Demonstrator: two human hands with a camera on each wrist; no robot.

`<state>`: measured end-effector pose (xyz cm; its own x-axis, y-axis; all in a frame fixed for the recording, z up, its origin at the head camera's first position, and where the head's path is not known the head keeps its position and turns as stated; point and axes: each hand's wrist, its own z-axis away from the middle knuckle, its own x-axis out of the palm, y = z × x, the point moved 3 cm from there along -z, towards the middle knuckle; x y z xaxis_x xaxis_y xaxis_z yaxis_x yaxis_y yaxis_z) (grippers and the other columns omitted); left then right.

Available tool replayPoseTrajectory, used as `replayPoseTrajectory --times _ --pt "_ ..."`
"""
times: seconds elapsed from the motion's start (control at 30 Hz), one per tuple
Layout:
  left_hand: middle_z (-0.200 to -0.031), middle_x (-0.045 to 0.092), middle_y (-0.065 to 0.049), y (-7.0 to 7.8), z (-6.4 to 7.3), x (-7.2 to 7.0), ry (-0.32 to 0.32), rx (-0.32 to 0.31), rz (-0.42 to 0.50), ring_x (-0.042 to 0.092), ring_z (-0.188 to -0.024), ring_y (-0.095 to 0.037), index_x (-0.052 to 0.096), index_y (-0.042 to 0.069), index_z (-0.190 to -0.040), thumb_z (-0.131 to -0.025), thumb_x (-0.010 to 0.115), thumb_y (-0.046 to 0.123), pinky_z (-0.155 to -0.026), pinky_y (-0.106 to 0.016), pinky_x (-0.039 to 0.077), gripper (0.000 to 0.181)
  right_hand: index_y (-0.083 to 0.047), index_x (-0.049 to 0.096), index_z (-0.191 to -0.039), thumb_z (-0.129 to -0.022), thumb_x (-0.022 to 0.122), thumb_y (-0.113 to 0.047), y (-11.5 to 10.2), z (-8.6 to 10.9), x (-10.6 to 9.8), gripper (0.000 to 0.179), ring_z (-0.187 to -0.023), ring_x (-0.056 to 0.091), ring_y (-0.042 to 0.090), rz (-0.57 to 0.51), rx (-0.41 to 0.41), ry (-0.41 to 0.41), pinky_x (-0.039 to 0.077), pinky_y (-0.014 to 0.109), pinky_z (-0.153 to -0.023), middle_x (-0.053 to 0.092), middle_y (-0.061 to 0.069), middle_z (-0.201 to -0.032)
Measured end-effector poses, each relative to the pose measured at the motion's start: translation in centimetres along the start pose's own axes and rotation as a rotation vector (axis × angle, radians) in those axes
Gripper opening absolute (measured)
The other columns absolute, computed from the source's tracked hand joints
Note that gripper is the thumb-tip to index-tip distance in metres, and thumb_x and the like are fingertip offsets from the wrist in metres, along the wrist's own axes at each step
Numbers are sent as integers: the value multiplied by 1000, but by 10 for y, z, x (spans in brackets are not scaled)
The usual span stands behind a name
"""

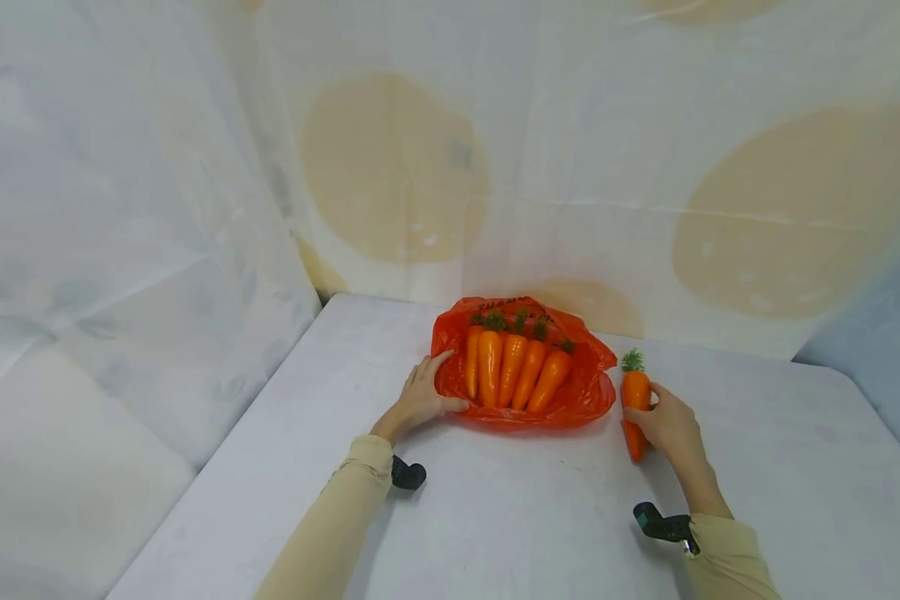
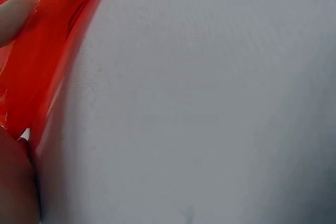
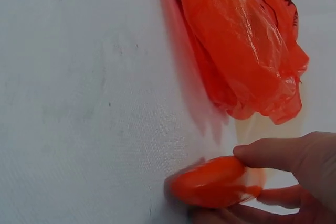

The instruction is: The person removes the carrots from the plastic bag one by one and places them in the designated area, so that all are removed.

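Note:
My right hand holds a single orange carrot with a green leafy top, to the right of the bag. Thumb and fingers close around its body in the right wrist view, where the carrot appears blunt and shiny. A red plastic bag lies with its mouth spread towards me, dark lettering on its far side. Inside, several carrots lie side by side, tops pointing away. At the bag's left rim rests my left hand, thumb and fingers spread apart; the thumb overlaps the red plastic in the left wrist view.
A white table carries everything. Behind it hangs a pale cloth with large tan spots, and another white sheet closes off the left side. Black wrist cameras jut from both sleeves.

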<state>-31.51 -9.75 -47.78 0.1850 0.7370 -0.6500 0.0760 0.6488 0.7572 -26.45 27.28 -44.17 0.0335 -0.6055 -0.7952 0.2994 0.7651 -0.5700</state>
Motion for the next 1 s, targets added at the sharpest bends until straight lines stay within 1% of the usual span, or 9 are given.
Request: replayPoseTrajectory --times 0.13,0.2,0.3,0.43,0.53,0.67,0.8,0.87,1.0 --pt "-153 10 -11 -1 0 0 0 -6 -11 6 -138 -40 23 36 -144 -67 74 48 -106 -63 16 93 8 18 -141 -87 59 -28 0 0 1 77 -88 54 38 46 20 -26 55 39 -65 43 35 -122" --pt "-153 11 -11 -2 0 1 -2 -8 -13 6 -138 -39 23 35 -144 -67 74 48 -106 -63 16 94 8 17 -141 -88 59 -29 0 0 2 78 -88 53 38 46 31 -36 55 39 -65 41 35 -125" --pt "-153 11 -11 -3 1 1 0 -7 -23 7 -138 -39 23 35 -145 -67 74 49 -106 -62 15 94 9 16 -141 -88 57 -29 0 1 3 77 -94 52 41 49 39 -38 54 44 -72 40 35 -126" --pt "-153 11 -11 -2 2 0 9 -9 -20 7 -138 -39 23 34 -144 -66 74 48 -107 -62 15 94 11 15 -141 -88 56 -31 -2 4 2 78 -103 49 45 61 43 -18 51 49 -79 39 36 -127" --pt "-153 10 -11 -1 2 0 12 -12 -8 6 -138 -39 24 35 -144 -66 75 47 -106 -63 16 94 11 16 -140 -88 56 -31 -4 5 -1 79 -106 47 46 64 43 -6 50 51 -82 38 36 -127" --pt "-154 10 -10 1 2 1 10 -4 -2 5 -139 -38 23 35 -144 -66 75 46 -106 -62 14 94 12 15 -140 -88 57 -31 -6 8 -3 79 -109 46 48 51 37 -11 50 51 -82 37 37 -128" --pt "-153 12 -8 1 2 0 14 27 -12 4 -140 -35 23 33 -145 -67 74 46 -109 -59 10 94 10 14 -141 -88 58 -32 -5 8 -4 81 -108 46 48 23 41 -23 53 46 -76 34 38 -131" --pt "-153 13 -8 2 2 0 16 39 -20 4 -140 -34 23 33 -145 -67 74 46 -110 -57 9 94 9 14 -142 -87 59 -33 -4 8 -4 82 -103 50 45 8 48 -29 56 41 -69 33 38 -131" --pt "-153 14 -7 2 3 0 19 41 -29 5 -140 -33 23 33 -145 -67 74 45 -110 -56 9 93 8 14 -142 -86 60 -33 -4 11 -8 83 -91 55 40 -11 57 -30 55 35 -60 33 37 -131"
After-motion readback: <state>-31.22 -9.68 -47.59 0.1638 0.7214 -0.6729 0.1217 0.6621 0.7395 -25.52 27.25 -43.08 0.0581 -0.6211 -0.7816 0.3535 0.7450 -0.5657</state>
